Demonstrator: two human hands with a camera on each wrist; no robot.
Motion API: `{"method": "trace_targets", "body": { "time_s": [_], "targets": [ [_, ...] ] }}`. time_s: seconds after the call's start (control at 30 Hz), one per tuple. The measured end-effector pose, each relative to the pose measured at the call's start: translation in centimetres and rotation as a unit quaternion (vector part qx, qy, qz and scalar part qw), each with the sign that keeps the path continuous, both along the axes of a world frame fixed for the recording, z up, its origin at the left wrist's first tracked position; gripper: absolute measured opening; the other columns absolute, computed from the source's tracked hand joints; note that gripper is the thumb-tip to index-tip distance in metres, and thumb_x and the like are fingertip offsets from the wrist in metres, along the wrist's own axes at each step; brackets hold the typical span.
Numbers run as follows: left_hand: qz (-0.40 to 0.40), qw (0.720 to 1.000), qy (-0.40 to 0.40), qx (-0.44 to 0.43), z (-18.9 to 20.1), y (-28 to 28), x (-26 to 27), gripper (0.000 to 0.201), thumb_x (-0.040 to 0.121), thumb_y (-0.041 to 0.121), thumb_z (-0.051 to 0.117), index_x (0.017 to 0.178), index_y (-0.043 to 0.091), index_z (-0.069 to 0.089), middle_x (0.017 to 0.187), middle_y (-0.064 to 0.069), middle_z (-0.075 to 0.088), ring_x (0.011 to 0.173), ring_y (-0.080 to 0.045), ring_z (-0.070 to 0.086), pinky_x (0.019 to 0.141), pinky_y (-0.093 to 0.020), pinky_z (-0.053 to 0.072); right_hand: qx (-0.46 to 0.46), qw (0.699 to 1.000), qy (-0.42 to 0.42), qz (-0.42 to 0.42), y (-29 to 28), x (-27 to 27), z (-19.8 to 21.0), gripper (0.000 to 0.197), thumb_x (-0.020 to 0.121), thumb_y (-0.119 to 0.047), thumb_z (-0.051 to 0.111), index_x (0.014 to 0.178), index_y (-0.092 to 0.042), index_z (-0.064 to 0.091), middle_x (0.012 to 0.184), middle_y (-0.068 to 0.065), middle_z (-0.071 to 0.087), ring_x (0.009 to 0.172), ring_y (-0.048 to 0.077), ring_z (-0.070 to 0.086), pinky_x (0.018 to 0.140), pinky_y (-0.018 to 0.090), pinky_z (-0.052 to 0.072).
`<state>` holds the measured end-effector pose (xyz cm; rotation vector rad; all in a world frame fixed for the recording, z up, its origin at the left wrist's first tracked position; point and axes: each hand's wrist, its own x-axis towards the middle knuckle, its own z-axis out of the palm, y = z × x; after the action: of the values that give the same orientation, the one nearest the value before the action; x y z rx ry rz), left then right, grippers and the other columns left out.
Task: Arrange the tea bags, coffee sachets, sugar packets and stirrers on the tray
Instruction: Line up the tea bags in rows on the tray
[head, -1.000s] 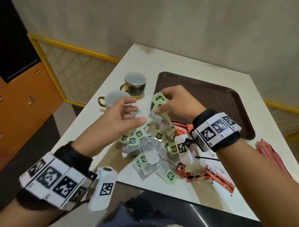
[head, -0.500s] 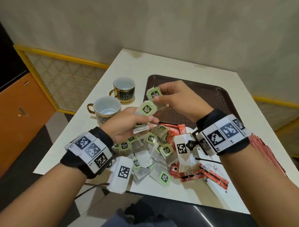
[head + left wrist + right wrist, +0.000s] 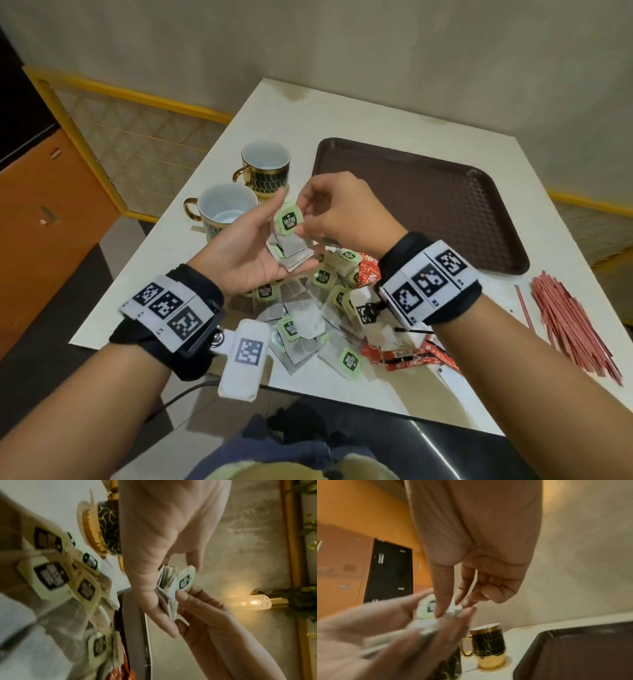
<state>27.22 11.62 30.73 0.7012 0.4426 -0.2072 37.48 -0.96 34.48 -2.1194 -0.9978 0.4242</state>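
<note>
My left hand (image 3: pixel 270 240) is palm up above the pile, thumb lifted. A small stack of tea bags (image 3: pixel 291 255) lies across its fairly straight fingers (image 3: pixel 154 601). My right hand (image 3: pixel 308 212) pinches one tea bag by its green tag (image 3: pixel 289 221) right at that stack; the pinch (image 3: pixel 452 608) shows blurred in the right wrist view. More tea bags (image 3: pixel 308 318) are heaped on the white table. Red coffee sachets (image 3: pixel 411 353) lie beside them under my right wrist. The brown tray (image 3: pixel 445 205) holds nothing. Red stirrers (image 3: pixel 565 318) lie at the right.
Two gold-handled cups (image 3: pixel 265 171) (image 3: pixel 226 212) stand left of the tray, close behind my left hand. White packets (image 3: pixel 448 375) lie at the table's near edge. The table's left edge (image 3: pixel 144 246) drops off beside the cups.
My left hand has turned palm up with its stack. My right hand has carried its tea bag left and down to that stack. Both hands now meet left of the tray.
</note>
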Motion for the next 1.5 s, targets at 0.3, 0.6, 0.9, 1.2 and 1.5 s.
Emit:
{"method": "trace_targets", "body": {
  "time_s": [0.3,0.6,0.9,1.2,1.5],
  "targets": [
    [0.043,0.995,0.076,0.048,-1.2,1.2,-1.7,0.063,0.071,0.05,0.066,0.119,0.008,0.066,0.111,-0.017,0.071,0.092,-0.03,0.072,0.065,-0.04,0.062,-0.219,0.974,-0.051,0.003,-2.6,3.1,-3.2,0.023,0.086,-0.027,0.071,0.102,-0.011,0.066,0.1,0.002,0.065,0.088,0.016,0.06,0.075,0.027,0.048],
    [0.055,0.994,0.069,0.065,-1.7,1.4,-1.9,0.064,0.068,0.048,0.068,0.119,0.008,0.066,0.113,-0.018,0.071,0.095,-0.03,0.072,0.067,-0.039,0.062,-0.357,0.907,-0.206,0.09,-2.9,0.5,-6.0,0.038,0.082,-0.048,0.069,0.1,-0.016,0.057,0.099,-0.001,0.049,0.085,0.02,0.048,0.068,0.033,0.039],
    [0.061,0.993,0.066,0.081,-1.4,0.5,-1.1,0.026,0.102,0.018,0.042,0.111,0.009,0.066,0.099,-0.015,0.075,0.078,-0.025,0.075,0.059,-0.034,0.062,-0.201,0.968,-0.148,0.015,-4.0,2.9,-4.6,0.029,0.081,0.005,0.042,0.08,-0.006,0.069,0.081,0.009,0.069,0.075,0.031,0.064,0.069,0.036,0.055],
    [0.041,0.996,0.07,0.04,-0.8,-2.2,0.6,0.035,0.102,0.016,0.042,0.134,0.014,0.056,0.125,-0.021,0.064,0.101,-0.033,0.066,0.077,-0.048,0.057,0.118,0.983,-0.108,-0.09,-4.7,2.7,0.4,0.019,0.083,-0.006,0.068,0.1,-0.015,0.071,0.093,-0.006,0.072,0.09,0.004,0.068,0.083,0.027,0.056],
    [0.056,0.994,0.029,-0.094,-0.9,-2.6,0.3,0.059,0.088,0.053,0.06,0.127,0.01,0.062,0.099,-0.005,0.064,0.08,-0.017,0.067,0.059,-0.027,0.059,-0.094,0.968,-0.177,0.148,-3.0,-4.2,-1.2,0.023,0.101,-0.027,0.047,0.109,-0.016,0.066,0.077,0.004,0.062,0.071,0.019,0.052,0.064,0.034,0.043]
  ]
}}
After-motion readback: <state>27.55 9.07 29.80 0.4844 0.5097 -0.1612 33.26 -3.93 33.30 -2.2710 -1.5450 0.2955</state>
